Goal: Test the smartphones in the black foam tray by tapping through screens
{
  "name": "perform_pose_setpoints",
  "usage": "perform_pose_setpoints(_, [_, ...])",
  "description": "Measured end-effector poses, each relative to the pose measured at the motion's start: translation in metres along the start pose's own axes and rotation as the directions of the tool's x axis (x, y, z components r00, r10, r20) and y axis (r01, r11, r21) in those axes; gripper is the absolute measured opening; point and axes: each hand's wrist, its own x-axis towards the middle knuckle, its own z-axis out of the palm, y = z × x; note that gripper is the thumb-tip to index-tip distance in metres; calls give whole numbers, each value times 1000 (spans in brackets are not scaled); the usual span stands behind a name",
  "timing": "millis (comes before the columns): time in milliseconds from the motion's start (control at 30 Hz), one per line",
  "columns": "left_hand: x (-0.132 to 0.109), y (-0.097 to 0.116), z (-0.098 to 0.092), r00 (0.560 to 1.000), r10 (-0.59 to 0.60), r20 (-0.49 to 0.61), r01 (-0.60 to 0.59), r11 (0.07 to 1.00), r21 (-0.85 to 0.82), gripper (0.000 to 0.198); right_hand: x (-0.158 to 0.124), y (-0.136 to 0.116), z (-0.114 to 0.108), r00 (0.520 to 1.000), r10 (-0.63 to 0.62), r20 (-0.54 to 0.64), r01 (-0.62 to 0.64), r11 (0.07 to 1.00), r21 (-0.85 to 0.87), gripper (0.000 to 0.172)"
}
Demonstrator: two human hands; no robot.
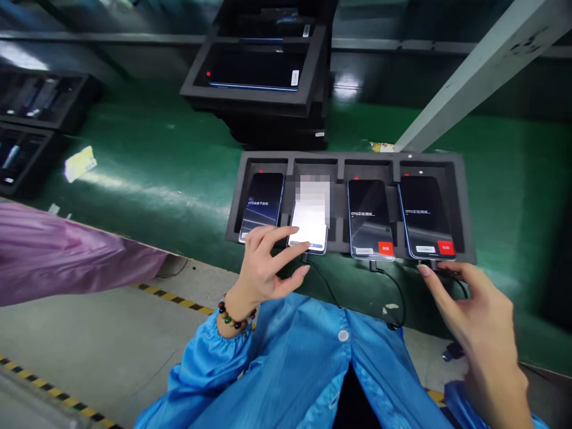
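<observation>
Several smartphones lie in the compartments of a black foam tray (pixel 465 202). My left hand (pixel 268 262) has its fingers spread, with fingertips over the lower part of a phone with a bright white screen (pixel 311 217). My right hand (pixel 478 310) pinches a cable plug (pixel 432 264) between thumb and forefinger at the bottom edge of the rightmost phone (pixel 426 217). Beside that one, another dark-screened phone (pixel 369 214) has a black cable (pixel 397 286) plugged in. Both of these show a red button. The leftmost phone (pixel 263 202) sits partly behind my left hand.
A stack of black foam trays (pixel 250 101) with phones stands behind. More phone trays (pixel 44 128) are at the far left, near a yellow paper (pixel 80 164). A grey metal post (pixel 469 77) slants behind the tray. A person's pink sleeve (pixel 80 256) reaches in from the left.
</observation>
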Motion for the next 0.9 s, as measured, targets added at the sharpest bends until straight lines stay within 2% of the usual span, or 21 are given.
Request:
perform_pose_setpoints(200, [5,4,0,997,-28,66,28,1000,1,32,0,1,1,1000,-6,-10,6,1000,11,65])
perform_pose_setpoints(300, [12,4,-4,995,-94,45,93,995,22,38,0,0,0,1000,-9,1,9,1000,19,66])
perform_pose_setpoints(433, [32,3,-1,976,-184,120,177,982,67,36,0,1,2,999,-45,-12,45,999,11,62])
perform_pose_setpoints(567, [47,5,5,964,-166,210,152,985,83,36,0,1,4,995,-93,-27,93,996,1,57])
perform_pose_setpoints(767, [52,4,12,961,-115,253,94,991,92,38,1,2,8,991,-131,-39,131,991,7,50])
perform_pose_setpoints(900, [53,-1,7,963,-116,245,98,992,85,41,-1,-2,9,989,-136,-52,137,990,16,46])
